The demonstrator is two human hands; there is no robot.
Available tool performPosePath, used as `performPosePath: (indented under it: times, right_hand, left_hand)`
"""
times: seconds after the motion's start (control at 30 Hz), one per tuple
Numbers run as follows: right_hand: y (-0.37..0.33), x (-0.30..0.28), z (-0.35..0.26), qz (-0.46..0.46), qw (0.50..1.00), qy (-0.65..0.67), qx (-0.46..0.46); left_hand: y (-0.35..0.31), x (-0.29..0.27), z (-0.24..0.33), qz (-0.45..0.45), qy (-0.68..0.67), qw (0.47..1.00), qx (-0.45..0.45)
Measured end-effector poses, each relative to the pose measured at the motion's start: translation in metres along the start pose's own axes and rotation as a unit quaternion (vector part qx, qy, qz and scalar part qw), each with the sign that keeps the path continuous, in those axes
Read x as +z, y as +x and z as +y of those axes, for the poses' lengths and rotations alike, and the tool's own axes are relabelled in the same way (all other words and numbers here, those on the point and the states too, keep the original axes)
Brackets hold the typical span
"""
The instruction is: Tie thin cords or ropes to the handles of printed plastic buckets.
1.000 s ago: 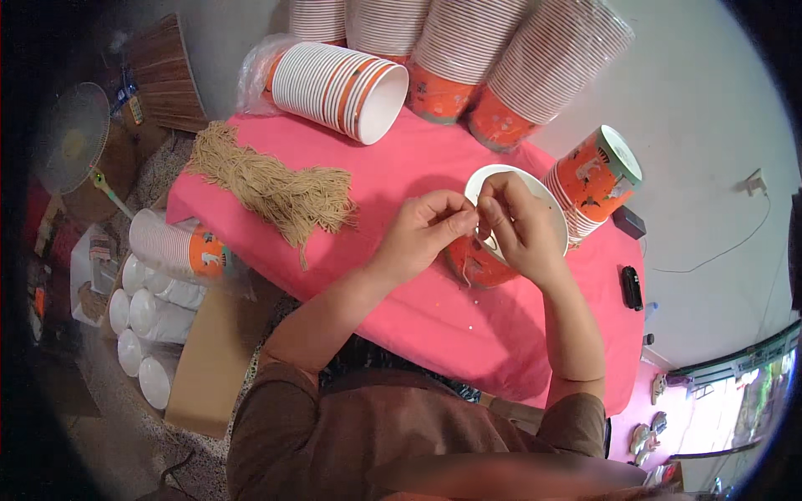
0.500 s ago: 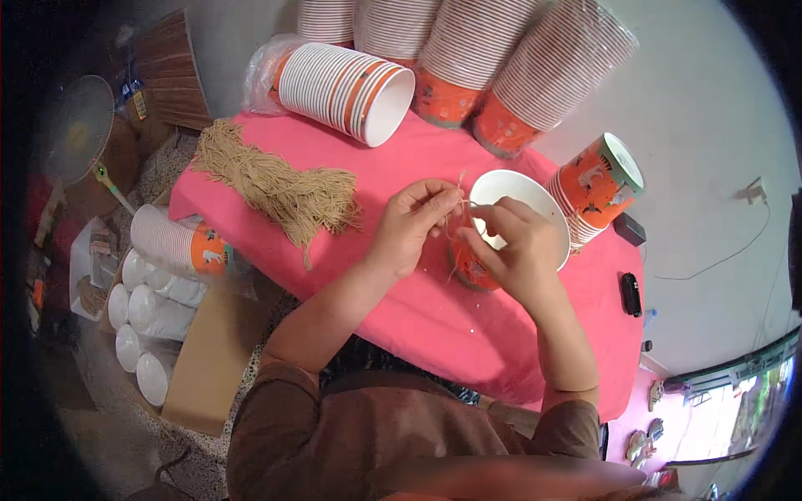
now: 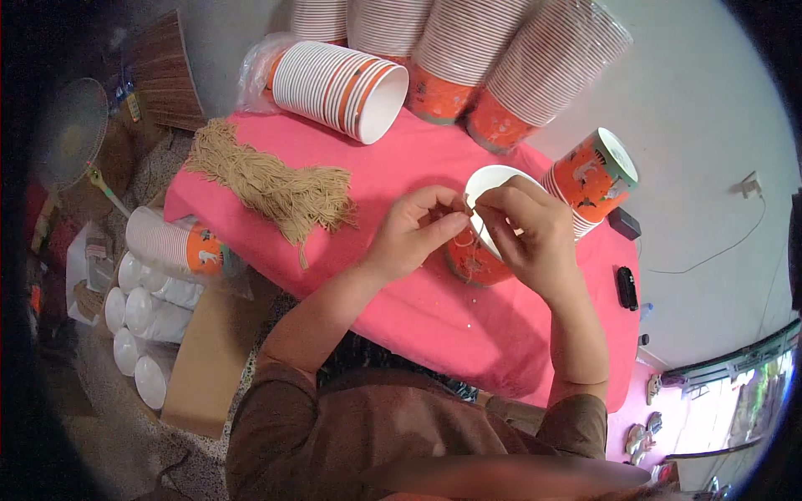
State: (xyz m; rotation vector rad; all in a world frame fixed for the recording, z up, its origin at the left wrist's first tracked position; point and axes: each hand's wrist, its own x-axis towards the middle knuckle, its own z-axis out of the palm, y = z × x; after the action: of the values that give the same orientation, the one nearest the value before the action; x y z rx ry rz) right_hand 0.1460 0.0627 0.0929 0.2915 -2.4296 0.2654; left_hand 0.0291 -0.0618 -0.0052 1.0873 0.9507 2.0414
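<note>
String (image 3: 480, 227) looks light, soft and floppy, so fingertips should hold it close together; left hand (image 3: 413, 232) and right hand (image 3: 532, 230) both pinch it.

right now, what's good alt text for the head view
A left hand and right hand pinch thin string by an open orange cup on a pink cloth. A tan string heap lies to the left, with cup stacks behind.

Over on your right there's a small black oblong object (image 3: 627, 289), a white square wall socket (image 3: 752, 184) and, down left, an open brown cardboard box (image 3: 210, 359)!
</note>
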Motion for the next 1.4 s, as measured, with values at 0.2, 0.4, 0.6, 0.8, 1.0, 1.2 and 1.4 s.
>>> performPosePath:
  times: [0.2,0.4,0.6,0.8,1.0,1.2,1.4]
  right_hand:
    - [0.008,-0.019,-0.011,0.053,0.977,-0.163,-0.130]
    - [0.017,-0.039,-0.006,0.104,0.958,-0.226,-0.142]
    - [0.023,-0.046,-0.010,0.117,0.944,-0.269,-0.152]
    - [0.037,-0.056,-0.022,0.184,0.909,-0.286,-0.241]
    - [0.050,-0.057,-0.029,0.224,0.902,-0.250,-0.272]
    - [0.028,-0.050,-0.045,0.237,0.959,-0.073,-0.140]
    - [-0.028,-0.032,-0.046,-0.190,0.891,0.411,-0.027]
  left_hand:
    - [0.003,0.007,-0.010,0.054,0.227,0.942,0.240]
    - [-0.010,0.013,-0.063,0.176,0.135,0.962,0.160]
    - [-0.009,0.027,-0.074,0.203,0.107,0.966,0.118]
    - [-0.008,0.026,-0.092,0.238,0.136,0.951,0.146]
    - [-0.002,0.035,-0.088,0.244,0.076,0.958,0.129]
    - [0.010,0.032,-0.102,0.261,0.099,0.949,0.144]
    - [0.014,0.023,-0.097,0.231,0.141,0.948,0.169]
